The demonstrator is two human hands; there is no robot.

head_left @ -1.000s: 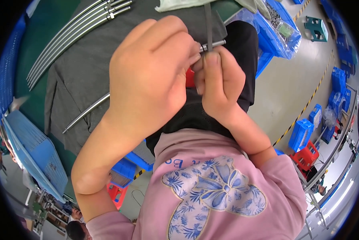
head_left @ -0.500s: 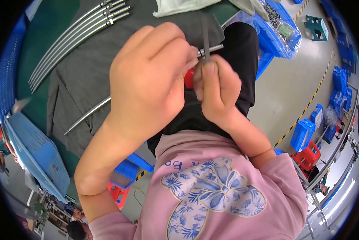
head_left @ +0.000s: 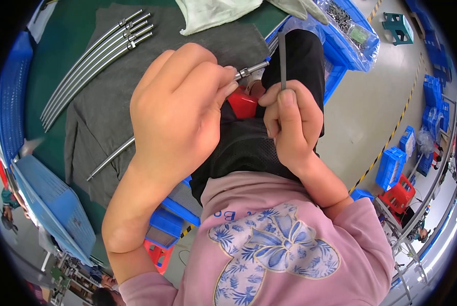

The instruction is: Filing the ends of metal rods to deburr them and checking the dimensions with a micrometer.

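My left hand (head_left: pixel 180 104) is closed around a slim silver metal rod (head_left: pixel 110 159). The rod slants across my lap, its collared end (head_left: pixel 251 70) sticking out past my fingertips and its thin end over the grey cloth. In my right hand (head_left: pixel 296 120), pinched between thumb and fingers, stands a narrow flat grey strip (head_left: pixel 283 58) that looks like a file. The strip points away from me, to the right of the rod's end and apart from it. Part of the rod is hidden behind my left hand.
Several similar metal rods (head_left: pixel 93 69) lie side by side on the grey cloth (head_left: pixel 159 48) over the green table (head_left: pixel 50 81). White gloves (head_left: pixel 213 13) rest at the far edge. A blue bin (head_left: pixel 335 38) holds small metal parts. A light-blue basket (head_left: pixel 55 204) stands at left.
My right hand has moved right and toward me with the strip, away from the rod's end. My left hand still holds the rod, slightly further left and lower in the view.
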